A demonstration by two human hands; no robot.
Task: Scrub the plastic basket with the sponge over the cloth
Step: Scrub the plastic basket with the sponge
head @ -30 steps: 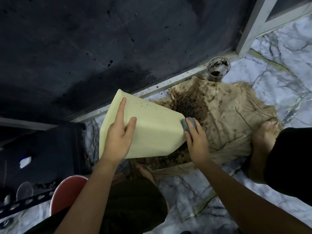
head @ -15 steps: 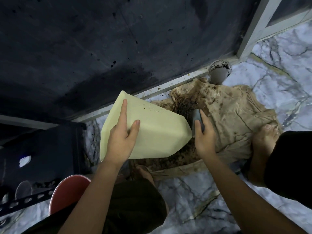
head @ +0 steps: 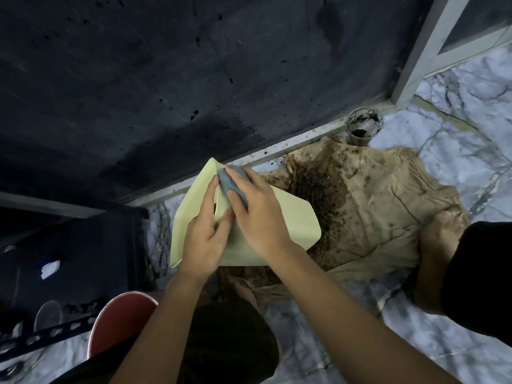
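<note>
A pale yellow plastic basket (head: 293, 225) is held tilted, bottom side up, above the left edge of a tan cloth (head: 382, 206) stained with dark brown specks. My left hand (head: 206, 234) grips the basket's near left side with fingers spread over it. My right hand (head: 257, 209) lies across the top of the basket and presses a grey sponge (head: 230, 182) against its upper left corner. The basket's inside is hidden.
A dirty round cup (head: 364, 126) stands at the cloth's far edge by a dark wall. A black crate (head: 69, 250) and a red stool (head: 119, 320) are at the lower left. My bare foot (head: 440, 234) rests on the cloth's right edge. Marble floor surrounds everything.
My right hand with the sponge has moved from the basket's right end up and left onto its top near the far corner. My left hand has shifted slightly lower on the basket.
</note>
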